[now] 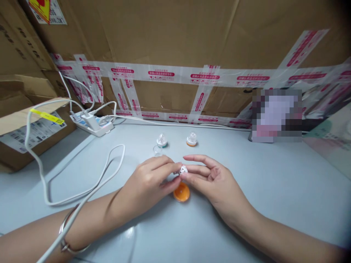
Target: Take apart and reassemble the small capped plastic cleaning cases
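A small white piece (183, 170) is pinched between the fingertips of both hands at the middle of the table. My left hand (153, 175) holds it from the left, thumb and forefinger closed on it. From the right, the thumb and finger of my right hand (212, 179) grip the same piece. Just below the fingertips lies an orange round cup (181, 192), its hollow side up. Behind the hands stand two small clear-domed capsules, one with a green base (161, 140) and one with an orange base (191, 139). A clear cap (157, 150) lies near the green one.
A white power strip (94, 126) with plugs sits at the back left beside an open cardboard box (33, 135). A white cable (82, 201) loops over my left forearm. Large taped cartons (170, 36) line the back. A blurred upright device (274, 117) stands at the back right.
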`<state>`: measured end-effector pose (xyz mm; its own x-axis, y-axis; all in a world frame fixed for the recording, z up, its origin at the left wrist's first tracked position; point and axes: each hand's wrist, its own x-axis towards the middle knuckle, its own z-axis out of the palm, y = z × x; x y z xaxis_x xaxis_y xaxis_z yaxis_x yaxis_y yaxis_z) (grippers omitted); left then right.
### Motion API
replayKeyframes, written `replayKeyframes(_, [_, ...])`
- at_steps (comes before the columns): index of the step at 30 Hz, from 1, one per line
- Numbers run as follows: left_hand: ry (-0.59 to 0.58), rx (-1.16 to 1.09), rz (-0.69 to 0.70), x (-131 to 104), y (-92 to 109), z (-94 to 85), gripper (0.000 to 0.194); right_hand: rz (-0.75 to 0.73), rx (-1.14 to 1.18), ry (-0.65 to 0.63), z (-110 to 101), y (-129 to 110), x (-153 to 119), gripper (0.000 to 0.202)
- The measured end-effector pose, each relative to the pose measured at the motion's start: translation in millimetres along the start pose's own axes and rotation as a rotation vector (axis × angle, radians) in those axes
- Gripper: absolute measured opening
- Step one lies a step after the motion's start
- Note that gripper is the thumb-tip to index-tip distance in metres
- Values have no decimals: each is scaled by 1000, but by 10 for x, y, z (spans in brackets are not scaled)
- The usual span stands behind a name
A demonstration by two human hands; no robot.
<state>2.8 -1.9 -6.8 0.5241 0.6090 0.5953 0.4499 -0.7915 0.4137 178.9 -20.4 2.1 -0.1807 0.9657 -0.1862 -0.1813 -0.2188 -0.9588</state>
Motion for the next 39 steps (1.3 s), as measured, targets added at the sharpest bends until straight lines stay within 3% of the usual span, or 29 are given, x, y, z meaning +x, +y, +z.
replayKeyframes(9, [50, -97, -39, 14, 28, -13, 5, -168, -161, -68, 13, -27, -20, 23])
replayKeyframes(16, [-112, -264, -104, 59, 9, -62, 27, -209, -301, -184, -85, -57, 8, 25])
replayKeyframes(19, [-132, -280, -77, 54, 21, -64, 30, -188, -376, -211, -83, -44, -6, 21])
replayKeyframes(23, [-119, -247, -34, 60, 45, -108, 22, -106, -289, -232, -78, -95, -35, 19])
replayKeyframes(26, [-131, -307, -121, 73, 46, -142, 15, -127, -402, -260, -155, -167, -35, 21])
replayKeyframes(29, [-221, -477, -319, 77, 33, -146, 11, -268, -762, -247, -264, -173, -3, 34])
replayKeyframes(31, [-288, -576, -409, 79, 27, -139, 10, -340, -863, -321, -309, -125, 29, 40])
replayKeyframes(34, [-343, -579, -415, 91, 29, -134, 7, -357, -883, -387, -321, -23, 64, 39])
replayKeyframes(39, [-364, -481, -326, 102, 24, -141, 6, -352, -888, -356, -294, 62, 63, 23])
